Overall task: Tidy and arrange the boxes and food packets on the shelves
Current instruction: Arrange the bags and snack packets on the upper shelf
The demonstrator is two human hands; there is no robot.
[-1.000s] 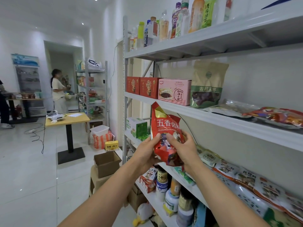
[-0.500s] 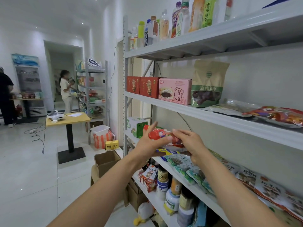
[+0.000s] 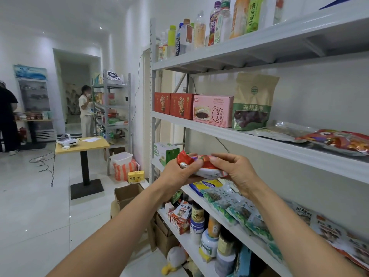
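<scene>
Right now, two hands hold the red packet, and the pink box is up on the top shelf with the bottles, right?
Not quite. The head view shows the pink box one shelf below the bottles, beside a red box. The left hand and right hand do hold the red packet.

A shop – stocked shelves (image 3: 259, 134), drinks fridge (image 3: 35, 96)

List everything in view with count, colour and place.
red packet: one, red, held before third shelf
red boxes: two, red, second shelf, left end
pink box: one, pink, right of red boxes
pouch: one, tan and green, upright beside pink box
bottles: many, mixed colours, top shelf
green packets: several, green, lying on third shelf
jars: several, mixed, fourth shelf
table: one, yellow top, left
left hand: one, grips packet's left end
right hand: one, grips packet's right side
</scene>
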